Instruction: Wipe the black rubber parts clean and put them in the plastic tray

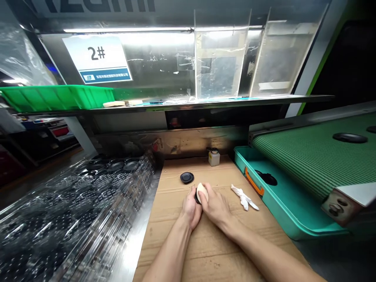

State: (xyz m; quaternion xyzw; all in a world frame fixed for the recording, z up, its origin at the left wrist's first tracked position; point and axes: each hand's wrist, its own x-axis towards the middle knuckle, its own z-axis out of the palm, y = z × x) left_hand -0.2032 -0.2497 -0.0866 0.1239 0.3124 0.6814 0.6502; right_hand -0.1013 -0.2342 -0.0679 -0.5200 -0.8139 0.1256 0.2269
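Over the cardboard sheet (173,196) my two hands meet. My left hand (190,209) is closed around a dark round part (197,196), mostly covered by fingers and pad. In my right hand (216,206) is a cream-coloured pad (202,190), which lies against the dark part. Just beyond the hands, a black round plastic part (187,178) rests flat on the cardboard. To the right lies a crumpled white cloth or glove (244,198). A small jar (214,158) with a dark top stands at the back.
Clear plastic trays (96,219) with black round parts are stacked at left. On the right, a teal bin (293,213) holding black parts sits partly under a green conveyor belt (311,149). A shelf (205,105) with a green crate (55,98) crosses above the work surface.
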